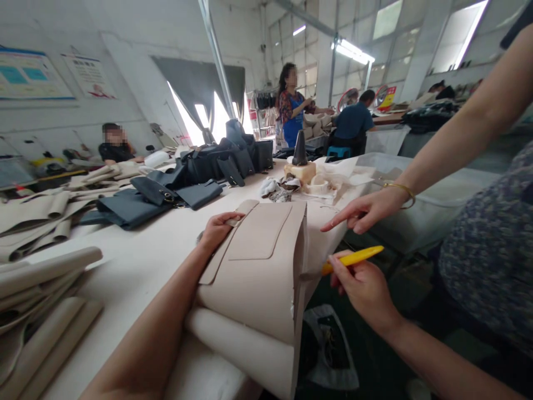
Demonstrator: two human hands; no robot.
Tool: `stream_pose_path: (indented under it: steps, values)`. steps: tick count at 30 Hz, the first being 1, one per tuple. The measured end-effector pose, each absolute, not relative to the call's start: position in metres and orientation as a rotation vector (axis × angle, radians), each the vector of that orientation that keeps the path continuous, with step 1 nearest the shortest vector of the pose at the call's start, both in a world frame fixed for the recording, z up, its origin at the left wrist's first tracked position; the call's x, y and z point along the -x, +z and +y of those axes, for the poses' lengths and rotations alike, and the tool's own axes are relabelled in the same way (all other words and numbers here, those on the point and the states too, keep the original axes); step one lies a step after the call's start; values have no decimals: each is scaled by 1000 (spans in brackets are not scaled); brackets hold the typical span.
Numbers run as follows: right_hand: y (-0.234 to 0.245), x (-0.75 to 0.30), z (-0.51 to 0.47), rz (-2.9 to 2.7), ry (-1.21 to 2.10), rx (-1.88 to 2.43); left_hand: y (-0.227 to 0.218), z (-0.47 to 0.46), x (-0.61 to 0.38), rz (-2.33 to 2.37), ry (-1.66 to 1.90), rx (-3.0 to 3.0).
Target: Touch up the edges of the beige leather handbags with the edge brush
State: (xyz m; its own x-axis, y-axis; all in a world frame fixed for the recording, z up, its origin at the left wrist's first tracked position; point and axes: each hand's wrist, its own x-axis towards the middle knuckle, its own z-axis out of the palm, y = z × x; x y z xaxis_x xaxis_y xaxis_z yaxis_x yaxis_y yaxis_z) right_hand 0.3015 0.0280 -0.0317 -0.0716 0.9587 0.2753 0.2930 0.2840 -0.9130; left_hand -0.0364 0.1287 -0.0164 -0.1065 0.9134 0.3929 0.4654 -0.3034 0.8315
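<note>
The left arm (pixel 154 316) stretches forward, the left hand (pixel 219 229) at its end, fingers curled and directed rightward. The right hand (pixel 366 286) is well apart, right of the left fingers and nearer the body, thumb and fingers pinched together; behind them the right arm (pixel 437 347) slants down rightward.

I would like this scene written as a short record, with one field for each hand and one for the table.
Left hand: at the left edge of the beige piece; grip unclear
Right hand: holding a yellow tool
Co-worker's hand: one finger extended toward the piece, not touching
Table: dark bag-like items, black cone
</note>
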Motion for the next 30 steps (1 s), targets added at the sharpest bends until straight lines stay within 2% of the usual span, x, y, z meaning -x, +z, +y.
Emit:
stream_pose_path:
  steps: [5, 11, 14, 17, 20, 24, 30]
  values:
    - [-30, -315, -19, -1501, 1116, 1151, -15, 126, 33, 1645, 1445, -1882]
    - [-25, -359, -21, -1201, 924, 1167, 23, 133, 29, 1884, 1906, -2159]
    - [-28, -375, -15, -1125, 884, 1154, 50, 132, 29, 1843, 2134, -2395]
    - [-33, -379, -13, -1106, 871, 1140, 58, 121, 34, 1741, 2248, -2653]
    - [-35, -379, -11, -1114, 875, 1152, 45, 101, 37, 1679, 2261, -2762]
    - [-32, -375, -4, -1193, 878, 1168, 29, 71, 32, 1680, 2105, -2901]
    - [-33, -363, 20, -1334, 967, 1138, 30, 47, 17, 1452, 1948, -3117]
